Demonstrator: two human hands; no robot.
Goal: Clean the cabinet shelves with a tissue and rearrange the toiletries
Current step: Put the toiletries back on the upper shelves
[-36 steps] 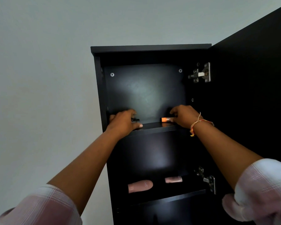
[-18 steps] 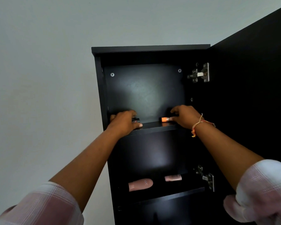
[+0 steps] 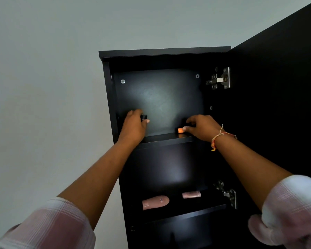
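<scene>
Sleeves (image 3: 48, 223) of pale pink check sit nearest, both bare forearms reaching up into the open black cabinet (image 3: 108, 97). On the lower shelf (image 3: 187, 215) a larger pink tube (image 3: 155, 202) and a smaller pink tube (image 3: 191, 194) lie on their sides, apart. Higher, the left hand (image 3: 133, 127) grips a small dark object (image 3: 144, 117) above the upper shelf (image 3: 165, 139); the right hand (image 3: 203, 128) pinches an orange-capped item (image 3: 180, 130) down at that shelf.

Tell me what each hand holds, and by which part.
Left hand grips a small dark item, part unclear. Right hand pinches the orange-capped item just behind its cap.
</scene>
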